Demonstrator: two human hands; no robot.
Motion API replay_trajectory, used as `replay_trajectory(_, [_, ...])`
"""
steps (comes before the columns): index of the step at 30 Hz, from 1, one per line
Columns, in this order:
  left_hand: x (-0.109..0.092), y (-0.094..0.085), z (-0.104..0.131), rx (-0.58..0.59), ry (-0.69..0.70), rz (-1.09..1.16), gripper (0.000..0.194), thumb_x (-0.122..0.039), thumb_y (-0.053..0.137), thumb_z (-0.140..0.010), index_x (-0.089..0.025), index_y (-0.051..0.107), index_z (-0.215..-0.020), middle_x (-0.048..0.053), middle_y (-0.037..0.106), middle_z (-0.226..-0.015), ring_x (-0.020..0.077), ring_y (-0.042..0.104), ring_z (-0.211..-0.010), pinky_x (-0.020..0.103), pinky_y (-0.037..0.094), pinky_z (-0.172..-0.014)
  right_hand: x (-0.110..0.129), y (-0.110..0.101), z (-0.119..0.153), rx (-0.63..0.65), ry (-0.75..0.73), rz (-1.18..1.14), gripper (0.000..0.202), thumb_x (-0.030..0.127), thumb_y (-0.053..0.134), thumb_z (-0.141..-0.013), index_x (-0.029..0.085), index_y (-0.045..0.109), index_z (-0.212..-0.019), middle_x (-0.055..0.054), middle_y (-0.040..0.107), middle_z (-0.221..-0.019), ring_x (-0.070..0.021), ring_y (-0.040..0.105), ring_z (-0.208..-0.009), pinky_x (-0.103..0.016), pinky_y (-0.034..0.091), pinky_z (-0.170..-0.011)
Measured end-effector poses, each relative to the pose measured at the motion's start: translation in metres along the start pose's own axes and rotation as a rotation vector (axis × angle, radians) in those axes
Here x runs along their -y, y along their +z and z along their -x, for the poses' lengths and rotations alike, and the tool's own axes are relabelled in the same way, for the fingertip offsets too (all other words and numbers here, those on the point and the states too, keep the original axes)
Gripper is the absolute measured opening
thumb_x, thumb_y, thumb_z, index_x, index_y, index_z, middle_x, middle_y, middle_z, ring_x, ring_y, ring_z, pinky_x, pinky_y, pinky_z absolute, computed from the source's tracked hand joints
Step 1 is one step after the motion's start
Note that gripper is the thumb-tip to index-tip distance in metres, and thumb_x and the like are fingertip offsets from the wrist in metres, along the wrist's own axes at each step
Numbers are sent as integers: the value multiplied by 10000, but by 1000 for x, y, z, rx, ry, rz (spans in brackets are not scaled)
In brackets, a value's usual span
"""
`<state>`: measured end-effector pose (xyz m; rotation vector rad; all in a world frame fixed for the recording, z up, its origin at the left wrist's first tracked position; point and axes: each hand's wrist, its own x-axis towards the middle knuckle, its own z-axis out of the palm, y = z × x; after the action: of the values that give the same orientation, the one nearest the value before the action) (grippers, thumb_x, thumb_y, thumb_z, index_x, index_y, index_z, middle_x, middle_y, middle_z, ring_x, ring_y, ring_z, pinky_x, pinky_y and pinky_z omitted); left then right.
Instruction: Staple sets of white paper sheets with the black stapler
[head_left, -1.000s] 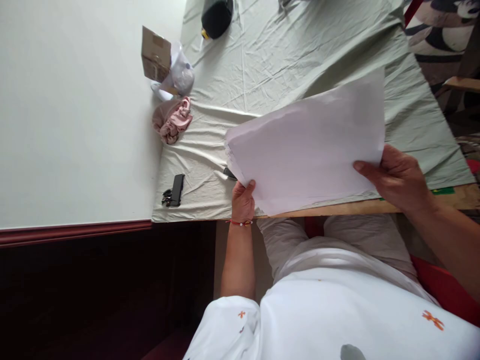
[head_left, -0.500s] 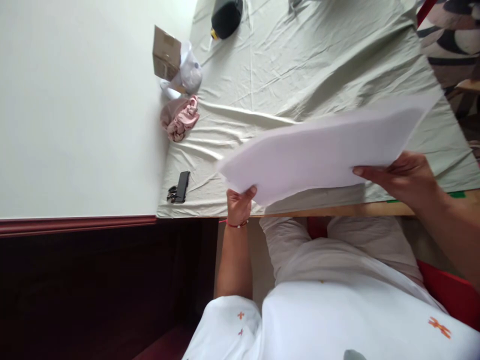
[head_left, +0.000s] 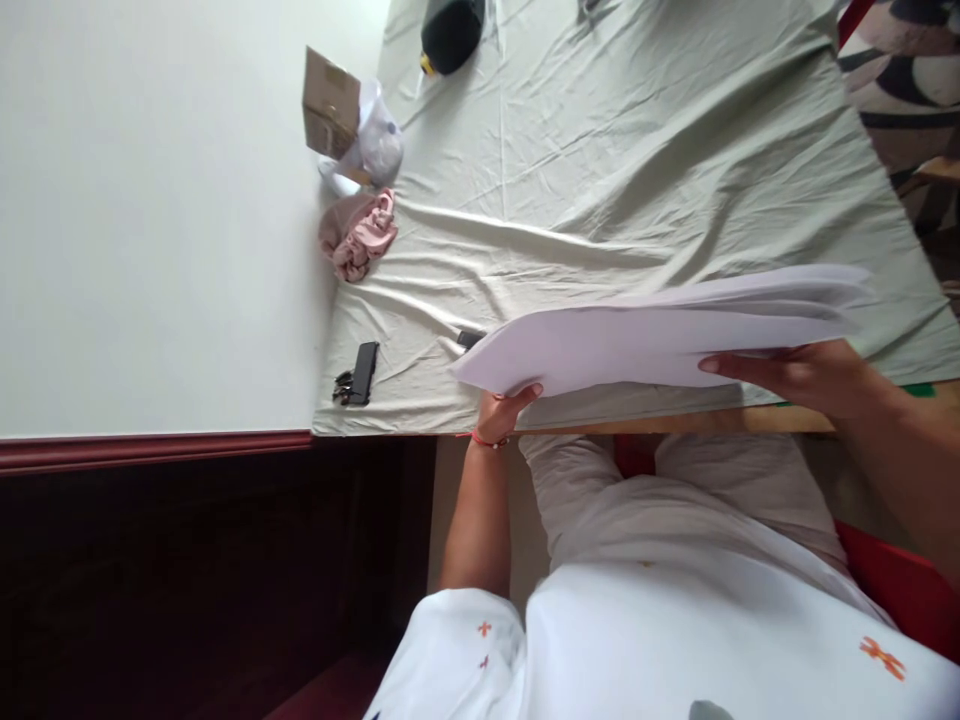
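Left hand (head_left: 501, 412) and right hand (head_left: 817, 375) are pinching white sheets (head_left: 600, 345), thumbs uppermost; these are hovering above the cloth (head_left: 585, 190), not laid down; right ends are splaying, unaligned.

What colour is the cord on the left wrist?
The wristband is red, with small pale beads; best seen in the head view.

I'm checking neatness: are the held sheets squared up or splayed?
Splayed: the sheets part into visible layers near the right hand.
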<state>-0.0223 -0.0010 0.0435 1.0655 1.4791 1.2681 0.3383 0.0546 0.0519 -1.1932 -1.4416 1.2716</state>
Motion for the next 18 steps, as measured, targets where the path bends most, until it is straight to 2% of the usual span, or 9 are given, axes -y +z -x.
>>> replay_trajectory(2, [4, -4, -1, 43, 24, -143, 423, -387, 904, -657, -239, 768, -1029, 48, 777, -1038, 229, 711, -1001, 434, 563, -993, -1, 2, 0, 46, 23, 12, 379, 421, 924, -587, 223, 801, -886, -25, 782, -929, -230, 712, -844, -392, 618, -837])
replay_trajectory(4, [8, -7, 1, 60, 49, -225, 433, -416, 894, -669, -230, 766, -1038, 58, 776, -1043, 244, 708, -1016, 458, 556, -1014, -3, 4, 1, 4, 34, -27, 401, 405, 921, -603, 234, 801, -947, -19, 786, -980, -224, 711, -879, -379, 612, -842])
replay_trajectory(6, [11, -9, 4, 63, 56, -234, 483, -458, 894, -663, -234, 760, -1069, 73, 779, -1049, 264, 710, -1022, 483, 549, -1031, -4, 4, 3, -38, 40, -64, 387, 397, 922, -605, 241, 801, -937, -12, 785, -990, -214, 706, -883, -370, 610, -838])
replay_trajectory(10, [10, -8, 7, 55, 29, -253, 542, -495, 885, -673, -259, 735, -1138, 85, 773, -1101, 267, 720, -1006, 501, 540, -1044, -2, 4, 2, 20, 93, -79, 404, 389, 943, -553, 218, 795, -888, -22, 778, -921, -193, 685, -798, -350, 613, -763])
replay_trajectory(13, [6, -3, 8, 41, 38, -251, 500, -479, 903, -657, -242, 748, -1070, 87, 766, -1086, 272, 708, -1045, 501, 516, -1076, -1, 6, 1, -14, 139, -75, 461, 369, 946, -541, 207, 795, -945, -35, 781, -966, -191, 684, -824, -355, 613, -805])
replay_trajectory(16, [4, -1, 7, 24, 26, -187, 471, -478, 925, -629, -234, 761, -996, 86, 764, -1046, 290, 703, -1063, 497, 536, -1046, 0, 7, 1, -75, 99, -96, 449, 369, 940, -550, 214, 796, -946, -32, 780, -994, -197, 687, -857, -368, 611, -844])
replay_trajectory(18, [4, -1, 6, 13, -19, -182, 443, -452, 947, -608, -223, 768, -943, 86, 766, -1013, 322, 694, -1107, 514, 525, -1058, 0, 7, 1, -40, 101, -94, 441, 383, 944, -537, 209, 792, -913, -34, 777, -961, -202, 686, -835, -379, 616, -826])
